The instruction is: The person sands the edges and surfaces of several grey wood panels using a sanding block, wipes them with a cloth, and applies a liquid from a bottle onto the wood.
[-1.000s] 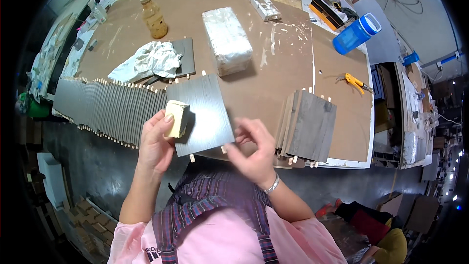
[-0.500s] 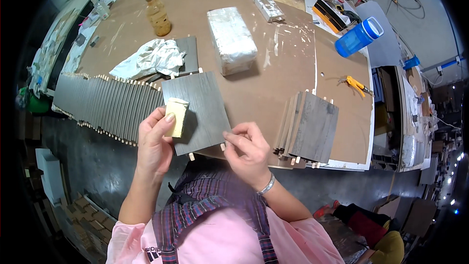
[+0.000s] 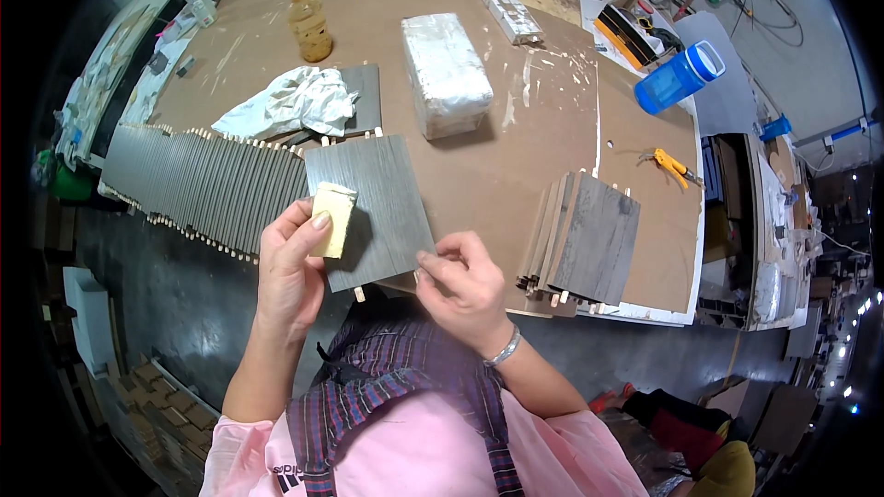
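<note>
Yellow sponge block (image 3: 332, 218) sits pinched in the left hand (image 3: 293, 267), thumb across its face and fingers curled behind, pressed flat against a grey wood-grain panel (image 3: 378, 207). That panel lies tilted over the near edge of the brown worktable (image 3: 516, 143), with short wooden dowels sticking out of its lower edge. The right hand (image 3: 465, 290) closes on the panel's near right corner, fingertips gripping the edge, a silver bracelet on the wrist below.

Just left of the left hand, and beyond it, a long row of grey panels on edge (image 3: 198, 184) fans out along the table, dowel tips showing. To the right of the right hand, a little apart, a short stack of grey panels (image 3: 589, 239) leans together near the table's edge.

Farther out, above the held panel, a crumpled white cloth (image 3: 290, 103) lies on another dark panel, and a plastic-wrapped block (image 3: 445, 74) rests beside it. Beyond the cloth stands an amber bottle (image 3: 308, 20). Far up to the right of the right hand lie a yellow-handled tool (image 3: 670, 166) and a blue bottle on its side (image 3: 680, 78).
</note>
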Tool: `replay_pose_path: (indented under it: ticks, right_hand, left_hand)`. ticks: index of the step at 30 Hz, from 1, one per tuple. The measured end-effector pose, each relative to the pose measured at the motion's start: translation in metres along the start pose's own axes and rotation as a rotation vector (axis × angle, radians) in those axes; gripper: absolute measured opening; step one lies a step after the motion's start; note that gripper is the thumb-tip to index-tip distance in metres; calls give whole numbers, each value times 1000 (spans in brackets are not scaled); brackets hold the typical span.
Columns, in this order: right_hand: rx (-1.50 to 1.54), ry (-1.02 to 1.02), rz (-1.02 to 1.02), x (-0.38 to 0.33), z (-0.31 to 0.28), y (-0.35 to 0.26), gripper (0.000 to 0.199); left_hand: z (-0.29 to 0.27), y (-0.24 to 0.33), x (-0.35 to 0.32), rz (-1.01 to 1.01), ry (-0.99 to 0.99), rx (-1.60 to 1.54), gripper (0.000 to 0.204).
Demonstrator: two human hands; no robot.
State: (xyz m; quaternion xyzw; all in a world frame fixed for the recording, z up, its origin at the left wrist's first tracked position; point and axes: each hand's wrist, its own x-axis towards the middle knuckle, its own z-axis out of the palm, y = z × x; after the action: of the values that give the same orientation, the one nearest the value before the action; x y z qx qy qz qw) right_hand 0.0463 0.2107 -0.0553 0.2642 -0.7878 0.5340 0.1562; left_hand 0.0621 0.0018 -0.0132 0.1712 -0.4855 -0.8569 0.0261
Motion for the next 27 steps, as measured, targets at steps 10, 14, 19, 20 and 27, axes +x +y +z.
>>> replay_pose_path:
  ticks: [10, 14, 19, 20, 27]
  right_hand:
    - [43, 105, 40, -2, 4, 5, 16]
    - [123, 80, 35, 2, -4, 4, 19]
    - [121, 60, 73, 5, -10, 1, 21]
    - [125, 33, 85, 5, -11, 0, 21]
    - [86, -108, 24, 6, -17, 4, 17]
  left_hand:
    - [4, -3, -3, 6, 22, -3, 27]
    - [6, -1, -2, -5, 27, -22, 26]
    - [6, -5, 1, -23, 41, -50, 24]
    - [6, -5, 2, -29, 42, -51, 23]
    - [-1, -6, 1, -34, 2, -10, 23]
